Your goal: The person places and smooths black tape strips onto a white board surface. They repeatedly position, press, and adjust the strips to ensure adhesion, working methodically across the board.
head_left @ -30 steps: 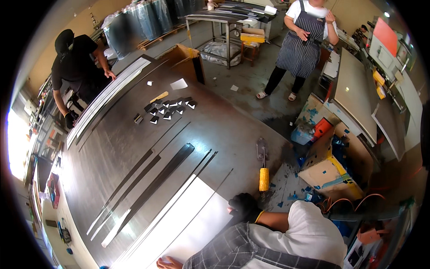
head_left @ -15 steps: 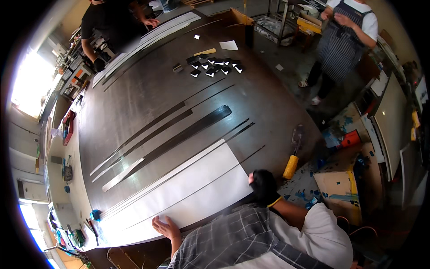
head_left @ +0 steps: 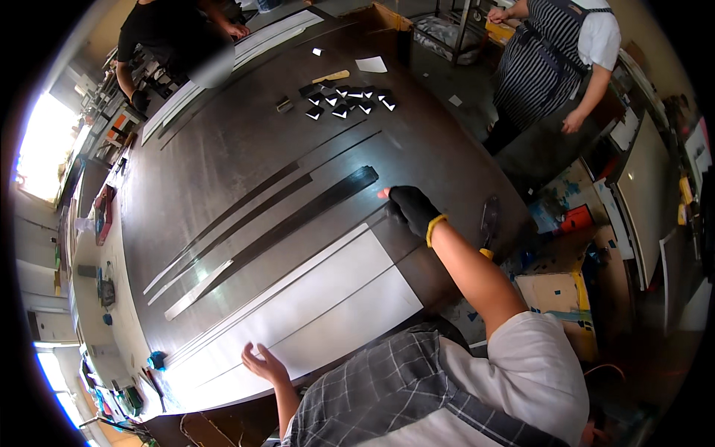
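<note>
My left hand is open, fingers spread, at the near edge of a long white sheet. A thin dark line crosses the sheet lengthwise. My right hand, in a black glove with a yellow cuff and a bare fingertip, reaches past the sheet's far right corner. Its fingers look apart above the ends of thin dark strips, which it mostly covers. Beyond the sheet lies a wide dark strip with a pale left end. Two narrower dark strips lie farther off.
Small black pieces with white corners sit near a yellowish stick and a white paper piece. A yellow-handled tool lies at the table's right edge. One co-worker stands across the table, another in a striped apron at right.
My right hand has moved from the sheet's right edge up and away to the strip ends. My left hand has lifted slightly from the sheet. The aproned co-worker has turned and lowered an arm.
</note>
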The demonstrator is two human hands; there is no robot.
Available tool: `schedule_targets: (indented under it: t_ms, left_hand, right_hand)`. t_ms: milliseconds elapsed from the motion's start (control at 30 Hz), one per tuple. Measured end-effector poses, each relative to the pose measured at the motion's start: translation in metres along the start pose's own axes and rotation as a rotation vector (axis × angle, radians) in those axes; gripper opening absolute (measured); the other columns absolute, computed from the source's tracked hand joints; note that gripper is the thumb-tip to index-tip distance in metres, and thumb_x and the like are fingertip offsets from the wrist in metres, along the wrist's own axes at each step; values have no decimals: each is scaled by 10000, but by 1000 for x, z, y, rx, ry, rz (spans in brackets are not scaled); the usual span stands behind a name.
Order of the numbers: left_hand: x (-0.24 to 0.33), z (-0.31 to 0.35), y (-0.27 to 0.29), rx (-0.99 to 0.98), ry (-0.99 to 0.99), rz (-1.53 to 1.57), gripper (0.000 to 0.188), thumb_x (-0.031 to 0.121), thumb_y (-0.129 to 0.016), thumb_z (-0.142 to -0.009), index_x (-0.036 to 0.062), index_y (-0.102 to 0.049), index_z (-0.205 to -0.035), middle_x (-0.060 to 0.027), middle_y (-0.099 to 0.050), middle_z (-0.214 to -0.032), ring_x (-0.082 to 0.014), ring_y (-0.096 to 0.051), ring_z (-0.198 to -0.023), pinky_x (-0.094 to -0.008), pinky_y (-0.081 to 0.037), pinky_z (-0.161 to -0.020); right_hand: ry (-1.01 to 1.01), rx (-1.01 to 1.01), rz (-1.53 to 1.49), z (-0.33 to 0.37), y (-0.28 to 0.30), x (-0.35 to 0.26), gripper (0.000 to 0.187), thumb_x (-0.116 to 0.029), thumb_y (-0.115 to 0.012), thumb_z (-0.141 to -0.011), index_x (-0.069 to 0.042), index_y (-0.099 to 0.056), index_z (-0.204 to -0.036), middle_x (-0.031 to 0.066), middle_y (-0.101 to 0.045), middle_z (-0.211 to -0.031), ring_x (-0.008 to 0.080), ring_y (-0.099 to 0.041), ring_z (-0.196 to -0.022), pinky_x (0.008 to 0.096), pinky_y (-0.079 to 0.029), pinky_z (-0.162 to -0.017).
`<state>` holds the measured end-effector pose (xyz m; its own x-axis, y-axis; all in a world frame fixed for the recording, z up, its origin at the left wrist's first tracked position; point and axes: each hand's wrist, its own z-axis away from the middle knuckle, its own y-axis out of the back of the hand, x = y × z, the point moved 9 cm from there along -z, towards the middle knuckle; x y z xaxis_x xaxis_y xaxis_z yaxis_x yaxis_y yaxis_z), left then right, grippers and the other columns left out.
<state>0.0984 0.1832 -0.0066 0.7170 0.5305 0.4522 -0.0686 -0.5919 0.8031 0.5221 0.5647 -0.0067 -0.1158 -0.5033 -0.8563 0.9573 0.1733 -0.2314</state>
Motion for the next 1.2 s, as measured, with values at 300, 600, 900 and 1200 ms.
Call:
schedule_targets:
  t_ms: [300,600,900,1200]
  left_hand:
    - [90,-154,-102,-213,-282,36,381,190,-628,-901,72,-578,-1260,-135,-592,-1204,-355,-526,-1149,-450,-419,-994]
    - [131,-192,-147,-451,-394,-46,412,306,-779,-744,87,-621,-1055,-116,-569,-1093,-336,-534,-1075,-449,-441,-936]
    - [132,-180,-138,-566,-366,-68,480,255,-866,-642,99,-580,-995,-91,-559,-1072,-325,-520,-1043,-445,-444,-905]
    - [160,-154,-99,-338,-477,-53,408,239,-801,-725,99,-596,-1049,-83,-579,-1060,-305,-534,-1035,-432,-412,-922]
  right_hand:
    - [-59,126,-10,-86,2,-7,251,-249,-610,-894,-30,-628,-773,71,-618,-665,144,-469,-448,315,-395,-440]
    - [556,211,1045,-83,-9,-60,330,-367,-722,-751,-71,-656,-880,147,-662,-898,317,-644,-854,413,-511,-774]
    - [616,-46,1621,-73,-69,-71,328,-268,-725,-682,-154,-640,-978,99,-586,-1042,313,-566,-1011,448,-468,-872]
    - [361,277,867,-79,13,-58,182,-246,-674,-777,-105,-682,-892,117,-674,-829,229,-609,-688,359,-473,-615]
